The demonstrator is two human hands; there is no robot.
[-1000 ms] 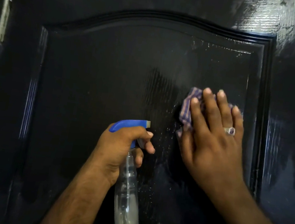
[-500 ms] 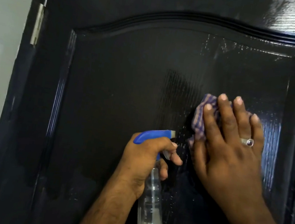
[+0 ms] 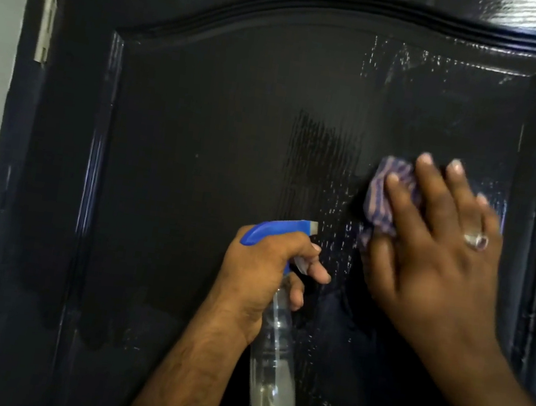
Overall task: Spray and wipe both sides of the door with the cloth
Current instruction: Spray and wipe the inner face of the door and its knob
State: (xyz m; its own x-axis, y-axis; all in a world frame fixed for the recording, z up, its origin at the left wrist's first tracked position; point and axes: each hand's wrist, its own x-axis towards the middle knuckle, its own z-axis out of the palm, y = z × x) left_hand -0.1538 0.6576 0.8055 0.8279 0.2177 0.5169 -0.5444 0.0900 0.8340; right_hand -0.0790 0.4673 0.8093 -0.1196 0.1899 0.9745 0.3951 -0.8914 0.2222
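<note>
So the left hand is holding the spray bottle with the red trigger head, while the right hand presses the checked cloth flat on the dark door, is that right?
Not quite: the trigger head is blue, not red, as the head view shows. The left hand grips the spray bottle, and the right hand presses the checked cloth flat on the dark door.

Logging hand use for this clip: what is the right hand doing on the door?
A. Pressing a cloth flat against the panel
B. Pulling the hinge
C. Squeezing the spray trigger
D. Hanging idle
A: the right hand lies with straight fingers over the checked cloth on the door panel.
</note>
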